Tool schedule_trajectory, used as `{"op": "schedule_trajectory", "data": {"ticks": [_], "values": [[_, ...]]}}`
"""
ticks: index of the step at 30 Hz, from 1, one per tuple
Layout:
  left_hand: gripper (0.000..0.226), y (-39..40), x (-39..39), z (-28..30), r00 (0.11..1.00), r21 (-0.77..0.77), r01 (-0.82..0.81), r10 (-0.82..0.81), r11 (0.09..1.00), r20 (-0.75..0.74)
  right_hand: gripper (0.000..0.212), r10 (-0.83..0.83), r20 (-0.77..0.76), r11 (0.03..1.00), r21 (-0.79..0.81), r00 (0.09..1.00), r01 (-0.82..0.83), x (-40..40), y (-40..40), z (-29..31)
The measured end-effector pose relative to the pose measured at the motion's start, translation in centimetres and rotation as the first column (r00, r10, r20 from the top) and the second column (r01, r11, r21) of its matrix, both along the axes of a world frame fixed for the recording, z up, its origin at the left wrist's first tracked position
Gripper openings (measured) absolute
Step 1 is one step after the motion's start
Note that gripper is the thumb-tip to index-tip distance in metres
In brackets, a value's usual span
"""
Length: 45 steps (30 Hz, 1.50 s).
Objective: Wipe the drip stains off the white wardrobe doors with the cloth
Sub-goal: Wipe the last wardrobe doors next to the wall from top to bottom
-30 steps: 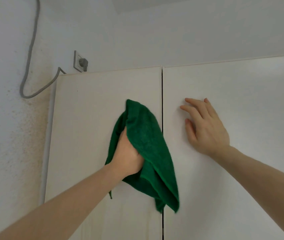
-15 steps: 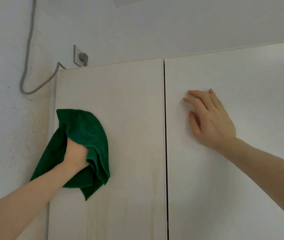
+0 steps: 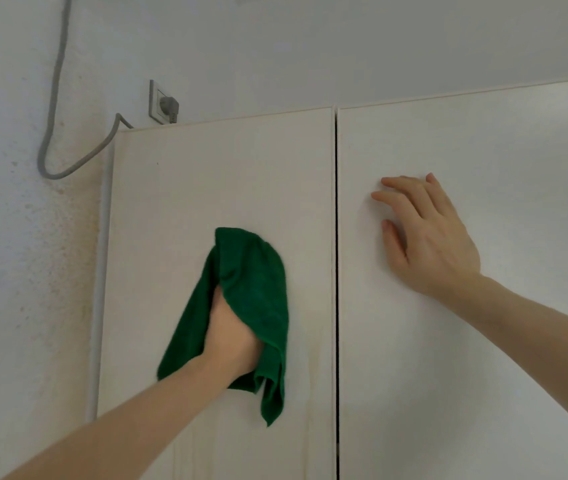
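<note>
From the head camera, the left hand (image 3: 232, 336) holds a green cloth (image 3: 256, 289) against the left wardrobe door (image 3: 178, 202), at about the middle of the panel. Its fingers are hidden under the fabric, curled into the cloth, which drapes over the knuckles and hangs in a loose tail below the wrist. Faint yellowish drip streaks (image 3: 310, 375) run down the door just right of the cloth. The right hand (image 3: 428, 237) lies flat on the right wardrobe door (image 3: 500, 341), just beside the dark gap between the doors, fingers straight and slightly spread, holding nothing. Above the left door's top corner a wall socket (image 3: 158, 102) carries a grey plug (image 3: 171, 107), and a grey cable (image 3: 52, 109) loops down the speckled wall (image 3: 16, 271)
</note>
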<state>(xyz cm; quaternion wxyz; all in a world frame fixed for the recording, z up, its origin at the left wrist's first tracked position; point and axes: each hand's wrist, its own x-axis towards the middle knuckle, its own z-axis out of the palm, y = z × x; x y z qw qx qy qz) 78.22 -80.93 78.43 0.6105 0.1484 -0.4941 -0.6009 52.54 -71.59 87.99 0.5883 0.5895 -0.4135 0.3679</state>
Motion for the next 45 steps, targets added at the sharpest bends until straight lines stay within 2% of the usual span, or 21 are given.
{"op": "schedule_trajectory", "data": {"ticks": [4, 6, 7, 9, 12, 14, 17, 18, 22, 24, 27, 29, 30, 32, 34, 36, 37, 39, 40, 42, 45], "values": [[0.047, 2.3, -3.3, -0.1, 0.973, -0.187, 0.024, 0.02, 0.982, 0.229, 0.041, -0.006, -0.005, 1.0, -0.003, 1.0, 0.006, -0.1, 0.0, 0.0], [0.046, 2.9, -4.8, 0.5, 0.947, -0.356, -0.075, 0.178, 0.932, 0.267, 0.041, -0.011, -0.007, 1.0, 0.001, 1.0, 0.011, -0.1, 0.1, 0.0], [0.035, 3.2, -5.0, 0.9, 0.88, -0.554, -0.24, 0.419, 0.797, 0.222, 0.041, -0.012, -0.008, 1.0, 0.001, 1.0, 0.012, -0.1, 0.2, 0.0], [0.034, 2.4, -5.3, 0.9, 0.871, -0.77, -0.23, 0.479, 0.595, 0.109, 0.04, -0.008, -0.005, 1.0, 0.001, 1.0, 0.008, -0.1, 0.3, 0.0], [0.01, 1.8, -5.1, 2.5, 0.951, -0.648, 0.021, 0.184, 0.762, 0.248, 0.04, -0.006, 0.006, 1.0, 0.009, 1.0, 0.006, 0.0, 0.5, -0.1], [0.019, 2.7, -4.1, 3.4, 0.926, -0.577, -0.118, 0.3, 0.808, 0.231, 0.04, -0.009, 0.008, 1.0, 0.017, 1.0, 0.009, 0.0, 0.5, -0.1], [0.017, 3.4, -1.8, 5.3, 0.983, -0.298, 0.179, -0.183, 0.938, 0.013, 0.04, 0.0, 0.007, 1.0, 0.01, 1.0, 0.0, 0.0, 0.5, 0.0], [0.022, 3.0, -0.9, 5.8, 0.977, -0.248, 0.185, -0.205, 0.951, -0.056, 0.04, 0.004, 0.008, 1.0, 0.007, 1.0, -0.004, 0.0, 0.5, -0.1], [0.037, 1.7, 2.2, 6.6, 0.981, -0.265, 0.031, -0.079, 0.964, -0.174, 0.041, 0.013, 0.007, 1.0, 0.006, 1.0, -0.013, -0.1, 0.3, 0.0], [0.047, 0.4, 4.3, 6.8, 0.99, -0.321, -0.001, -0.044, 0.947, -0.132, 0.041, 0.018, 0.01, 1.0, 0.005, 1.0, -0.019, -0.2, 0.2, 0.0], [0.014, -4.2, 7.2, 5.8, 0.993, -0.469, -0.109, 0.121, 0.877, -0.004, 0.041, 0.019, 0.007, 1.0, 0.005, 1.0, -0.019, -0.2, 0.2, 0.0], [0.046, -6.8, 8.2, 4.6, 0.976, -0.434, -0.156, 0.205, 0.887, 0.069, 0.041, 0.018, 0.005, 1.0, 0.006, 1.0, -0.018, -0.2, 0.1, 0.0], [0.039, -8.3, 8.9, 3.6, 0.969, -0.462, -0.203, 0.244, 0.863, 0.03, 0.041, 0.016, 0.004, 1.0, 0.005, 1.0, -0.016, -0.2, 0.1, 0.0], [0.024, -7.3, 8.6, 2.3, 0.993, -0.297, -0.049, 0.016, 0.954, -0.114, 0.041, 0.012, 0.001, 1.0, 0.003, 1.0, -0.012, -0.2, 0.1, 0.0], [0.037, -7.4, 8.5, 1.3, 0.963, -0.077, 0.129, -0.144, 0.989, -0.228, 0.041, 0.007, 0.002, 1.0, 0.005, 1.0, -0.007, -0.3, 0.0, 0.0], [0.054, -7.9, 7.6, 0.3, 0.989, -0.116, -0.139, 0.132, 0.983, -0.068, 0.041, 0.001, 0.002, 1.0, 0.002, 1.0, -0.001, -0.3, 0.0, 0.0], [0.064, -8.1, 7.6, 0.1, 0.972, -0.152, -0.215, 0.197, 0.965, -0.126, 0.041, -0.002, 0.001, 1.0, -0.001, 1.0, 0.002, -0.3, -0.1, 0.0], [0.064, -7.4, 6.5, -0.2, 0.99, -0.024, -0.076, 0.073, 0.997, -0.118, 0.04, -0.003, -0.005, 1.0, -0.008, 1.0, 0.003, -0.2, -0.1, 0.0], [0.054, -7.2, 5.8, -0.4, 0.967, 0.095, 0.107, -0.082, 0.99, -0.242, 0.04, -0.003, -0.007, 1.0, -0.011, 1.0, 0.003, -0.2, -0.1, 0.0], [0.036, -5.0, 4.5, -0.4, 0.947, 0.071, 0.152, -0.125, 0.986, -0.295, 0.04, -0.003, -0.011, 1.0, -0.016, 1.0, 0.003, -0.2, -0.1, 0.0], [0.044, -2.9, 2.2, -0.9, 0.986, 0.057, 0.024, -0.014, 0.998, -0.167, 0.04, -0.003, -0.012, 1.0, -0.018, 1.0, 0.003, -0.1, -0.1, 0.0]]}}
